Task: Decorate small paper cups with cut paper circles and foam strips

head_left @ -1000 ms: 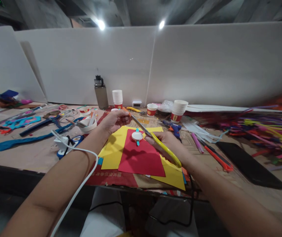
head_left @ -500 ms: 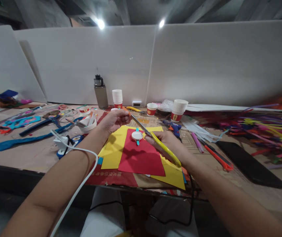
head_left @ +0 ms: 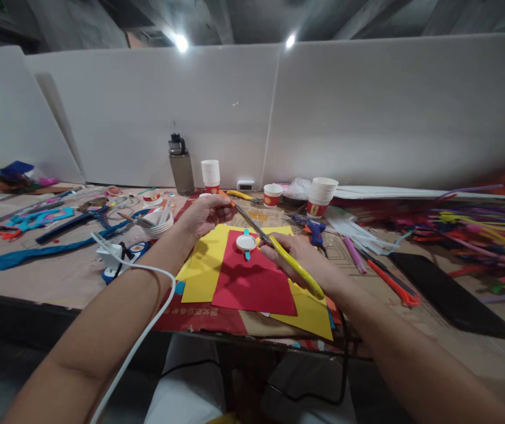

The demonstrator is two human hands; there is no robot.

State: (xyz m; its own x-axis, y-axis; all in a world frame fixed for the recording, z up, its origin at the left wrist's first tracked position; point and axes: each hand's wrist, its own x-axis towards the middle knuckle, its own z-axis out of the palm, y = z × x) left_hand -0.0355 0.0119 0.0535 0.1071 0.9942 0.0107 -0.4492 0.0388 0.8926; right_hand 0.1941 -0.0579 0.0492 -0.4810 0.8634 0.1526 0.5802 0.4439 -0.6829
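Note:
My right hand is closed round the yellow handles of a pair of scissors, whose blades point away to the upper left. Between the pinched fingers of my left hand is a small orange piece of paper, right at the blade tips. Below my hands lies a red sheet of paper on top of yellow sheets. A small round white-rimmed piece sits on the red sheet, with turquoise tabs sticking out above and below it.
Paper cup stacks, a bottle and yellow-handled pliers stand or lie at the back. On the right are a blue glue gun, an orange cutter, a black phone and colourful pipe cleaners. A white cable crosses my left forearm.
Hardly anything differs. The scissor blades and the orange paper have shifted very slightly, while both hands keep their grip and place.

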